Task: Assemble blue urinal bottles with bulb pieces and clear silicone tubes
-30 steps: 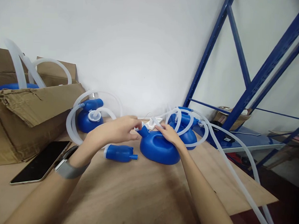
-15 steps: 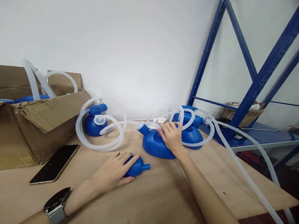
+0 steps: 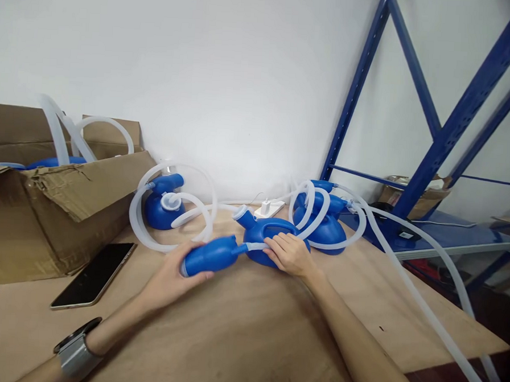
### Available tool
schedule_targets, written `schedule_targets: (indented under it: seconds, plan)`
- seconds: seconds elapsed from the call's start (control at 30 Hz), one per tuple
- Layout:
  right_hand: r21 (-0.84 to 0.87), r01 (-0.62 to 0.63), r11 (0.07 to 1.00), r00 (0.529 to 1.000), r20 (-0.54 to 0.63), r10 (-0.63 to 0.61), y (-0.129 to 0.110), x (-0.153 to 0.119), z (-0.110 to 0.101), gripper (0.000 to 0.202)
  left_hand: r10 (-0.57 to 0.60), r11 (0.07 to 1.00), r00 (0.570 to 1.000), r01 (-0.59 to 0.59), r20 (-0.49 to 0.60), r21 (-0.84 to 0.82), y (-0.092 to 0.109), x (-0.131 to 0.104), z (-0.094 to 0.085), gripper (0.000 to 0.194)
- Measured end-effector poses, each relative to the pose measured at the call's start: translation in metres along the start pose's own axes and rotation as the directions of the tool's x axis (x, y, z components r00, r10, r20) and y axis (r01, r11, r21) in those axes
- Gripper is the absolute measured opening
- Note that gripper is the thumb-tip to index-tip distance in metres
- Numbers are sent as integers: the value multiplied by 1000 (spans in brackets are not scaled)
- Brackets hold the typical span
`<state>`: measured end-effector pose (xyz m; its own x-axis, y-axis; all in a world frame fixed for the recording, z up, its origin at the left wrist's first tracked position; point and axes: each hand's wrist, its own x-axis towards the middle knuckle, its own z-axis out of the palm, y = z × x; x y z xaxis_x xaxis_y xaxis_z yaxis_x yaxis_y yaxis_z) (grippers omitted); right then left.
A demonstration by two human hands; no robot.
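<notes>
My left hand is wrapped round a blue plastic funnel-shaped cup, tilted and raised off the table. Its narrow spout points right and meets the end of a translucent white tube; how far the two overlap is hard to make out. With closed fingers, my right hand grips that tube close to its end. Directly behind the hand sits a blue plastic jug with a handle and a capped, slanted neck.
Another blue jug with coiled tubing stands back left, and more blue jugs with tubes at right. A cardboard box, a phone and a white power strip are around. A blue metal rack stands right.
My left hand has lifted the blue cup from the table and turned it. My right hand has come down from behind the jug, gripping the tube, whose end now meets the cup's spout.
</notes>
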<state>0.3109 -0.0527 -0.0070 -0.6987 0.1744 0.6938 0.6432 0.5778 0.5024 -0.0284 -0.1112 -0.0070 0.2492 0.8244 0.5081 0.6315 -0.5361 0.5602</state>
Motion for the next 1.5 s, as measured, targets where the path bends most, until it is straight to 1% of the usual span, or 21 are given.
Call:
schedule_targets:
  seconds: [0.07, 0.1, 0.13, 0.2, 0.27, 0.33, 0.4, 0.57, 0.7, 0.77, 0.87, 0.9, 1.03, 1.23, 1.37, 1.5]
  plan:
    - [5, -33, 999, 999, -29, 33, 0, -2, -3, 25, 24, 998, 984, -14, -178, 54, 5, 1, -7, 52]
    - [8, -46, 999, 998, -48, 46, 1, -3, -4, 26, 61, 993, 970, -37, -235, 108, 6, 1, -10, 50]
    - [12, -58, 998, 996, -65, 58, 1, -4, -5, 27, 116, 983, 957, -72, -264, 171, 6, 1, -12, 49]
    - [21, -71, 997, 994, -81, 73, 1, -5, -6, 27, 246, 942, 932, -164, -267, 293, 3, 0, -12, 48]
    - [29, -71, 997, 995, -68, 72, 0, -5, -6, 27, 348, 896, 907, -248, -236, 369, -1, -3, -9, 46]
    - [41, -71, 997, 996, -43, 73, 0, -5, -5, 27, 403, 867, 891, -299, -208, 399, -2, -5, -5, 48]
    - [47, -79, 996, 996, -30, 80, -1, -5, -5, 28, 437, 853, 876, -333, -204, 401, 0, -6, -2, 50]
    - [47, -67, 997, 996, -54, 70, -3, -3, -6, 27, 469, 843, 845, -341, -258, 416, 6, -5, -3, 53]
    - [51, -38, 998, 996, -76, 42, -7, 0, -5, 25, 499, 821, 832, -365, -241, 439, 4, -5, -3, 55]
    - [48, -46, 998, 997, -57, 49, -9, 1, -4, 25, 525, 802, 817, -382, -239, 459, 2, -5, -2, 57]
    - [58, -66, 996, 998, 14, 66, -13, 1, -3, 26, 567, 771, 790, -411, -232, 486, 0, -5, -2, 60]
    - [71, -69, 995, 997, 42, 67, -14, 2, -3, 27, 569, 771, 788, -412, -235, 486, 0, -6, -2, 61]
    - [123, -76, 989, 992, 114, 62, -15, 2, -3, 40, 535, 801, 803, -383, -262, 461, 0, -6, 0, 58]
    - [67, -74, 995, 994, 88, 68, -15, 1, 3, 28, 510, 820, 826, -383, -241, 426, 0, -7, 2, 52]
    - [94, -32, 995, 996, 89, 24, -20, 4, 2, 30, 504, 829, 830, -386, -239, 405, 0, -7, 4, 51]
    - [104, -2, 995, 998, 55, -4, -24, 7, 0, 33, 518, 817, 826, -403, -220, 413, -2, -8, 4, 54]
